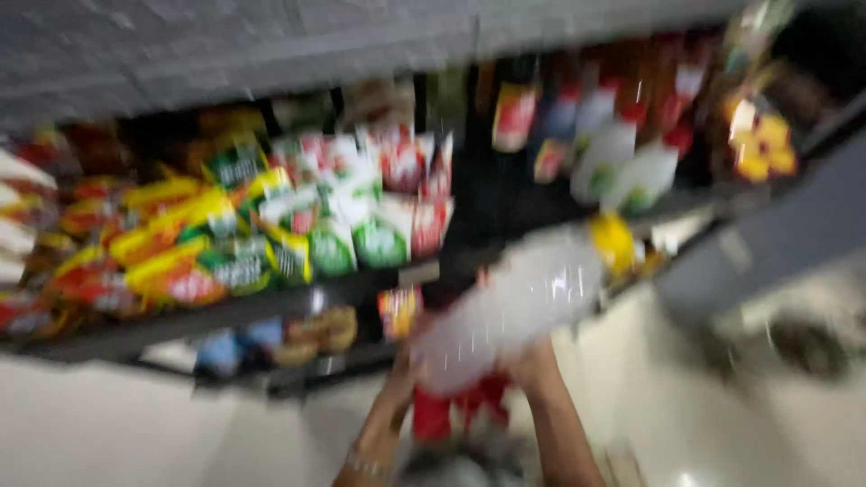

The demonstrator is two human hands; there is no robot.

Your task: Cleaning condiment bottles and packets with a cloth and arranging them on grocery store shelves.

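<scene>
Both my hands grasp clear plastic bag (pixel 514 307): left hand (pixel 397 388), right hand (pixel 534 368). Frame blurred. Risk: bag slips, or swings into packets on shelf (pixel 225 311).

Dark shelf (pixel 225 316) slanting across the frame's left and middle, packed with blurred green, white and red packets (pixel 361 216) and yellow-red packets (pixel 162 261) at left. Upper right: another shelf (pixel 686 203) bearing white bottles (pixel 631 171). Pale floor (pixel 135 433) below.
</scene>
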